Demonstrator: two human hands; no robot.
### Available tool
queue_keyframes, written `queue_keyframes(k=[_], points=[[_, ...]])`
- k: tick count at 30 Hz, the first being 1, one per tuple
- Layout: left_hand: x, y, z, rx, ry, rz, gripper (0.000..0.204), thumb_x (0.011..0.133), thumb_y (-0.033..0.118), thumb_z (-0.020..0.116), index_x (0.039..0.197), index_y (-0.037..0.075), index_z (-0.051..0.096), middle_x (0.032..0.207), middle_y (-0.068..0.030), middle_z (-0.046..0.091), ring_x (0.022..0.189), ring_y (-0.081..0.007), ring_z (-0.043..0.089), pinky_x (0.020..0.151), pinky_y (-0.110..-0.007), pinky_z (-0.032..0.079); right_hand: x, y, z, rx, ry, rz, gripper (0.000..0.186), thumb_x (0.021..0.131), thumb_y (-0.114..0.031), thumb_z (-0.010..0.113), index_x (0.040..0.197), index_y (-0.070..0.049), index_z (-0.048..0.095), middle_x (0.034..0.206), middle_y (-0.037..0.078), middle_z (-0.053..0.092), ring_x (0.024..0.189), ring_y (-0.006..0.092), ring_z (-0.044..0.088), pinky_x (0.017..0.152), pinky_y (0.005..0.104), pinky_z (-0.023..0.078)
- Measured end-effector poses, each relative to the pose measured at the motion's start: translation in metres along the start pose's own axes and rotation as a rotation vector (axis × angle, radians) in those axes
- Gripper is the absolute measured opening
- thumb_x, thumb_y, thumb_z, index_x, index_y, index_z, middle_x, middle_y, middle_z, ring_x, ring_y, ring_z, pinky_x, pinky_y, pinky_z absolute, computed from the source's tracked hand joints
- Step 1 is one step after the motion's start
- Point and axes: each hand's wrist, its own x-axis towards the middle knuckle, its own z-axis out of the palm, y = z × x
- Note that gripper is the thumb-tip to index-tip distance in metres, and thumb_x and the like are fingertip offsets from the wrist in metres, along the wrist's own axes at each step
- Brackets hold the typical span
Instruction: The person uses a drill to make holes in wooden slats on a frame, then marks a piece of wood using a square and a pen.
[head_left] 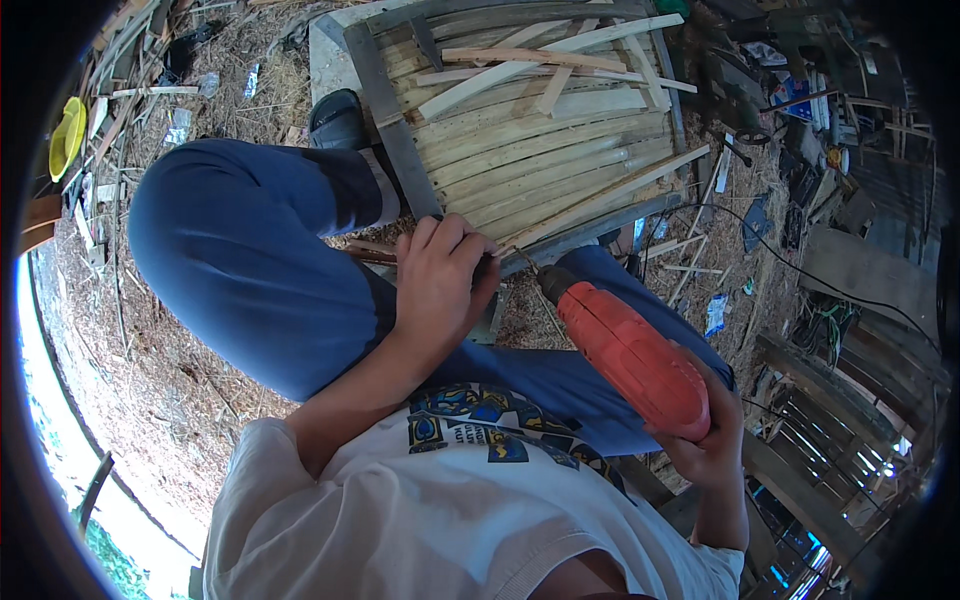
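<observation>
My right hand (712,425) is wrapped round the handle of a red power drill (630,350), low on the right side. The drill's black chuck (552,284) points up and left, and its thin bit reaches the near end of a pale wooden strip (610,200). Whether the bit has entered the wood is too small to tell. Curled fingers of my left hand (445,275) pinch that same end of the strip, close beside the bit. The strip slants away to the right over a slatted wooden bench (540,185).
Several loose wooden strips (560,65) lie crisscrossed on the bench's far part. A black cord (790,262) curves across the right side. Scraps and litter cover the straw-strewn ground (170,350). Boards (820,390) stand at the right, and a yellow basin (67,138) sits far left.
</observation>
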Motion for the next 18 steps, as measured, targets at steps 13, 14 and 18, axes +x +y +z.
queue_keyframes(k=[13,14,18], points=[[-0.0009,-0.0003,0.0016,-0.004,0.014,0.003,0.021,0.079,0.007,0.085,0.097,0.013,0.076,0.1,-0.0041,0.063,0.097,-0.0292,0.06,0.085,-0.044,0.043,-0.0002,0.0034,0.0001,-0.026,0.0,-0.001,0.088,0.079,-0.013,0.093,0.155,0.011,0.055,0.138,0.02,0.075,0.125,0.0251,0.074,0.11,0.0391,0.054],[-0.0008,-0.0001,0.0012,-0.002,0.01,0.0,0.021,0.078,0.007,0.085,0.097,0.013,0.077,0.1,-0.004,0.063,0.097,-0.0292,0.06,0.085,-0.044,0.043,-0.0003,0.0041,0.0001,-0.021,0.002,-0.006,0.088,0.079,-0.014,0.093,0.155,0.011,0.054,0.138,0.02,0.075,0.125,0.0252,0.074,0.11,0.0392,0.054],[-0.0012,-0.0001,0.0013,0.002,0.004,-0.005,0.021,0.079,0.007,0.085,0.097,0.013,0.077,0.1,-0.0039,0.063,0.097,-0.0292,0.06,0.085,-0.044,0.043,-0.0004,0.0033,-0.0007,-0.027,0.001,0.015,0.088,0.08,-0.014,0.093,0.154,0.011,0.055,0.139,0.021,0.075,0.126,0.0254,0.074,0.11,0.0393,0.055]])
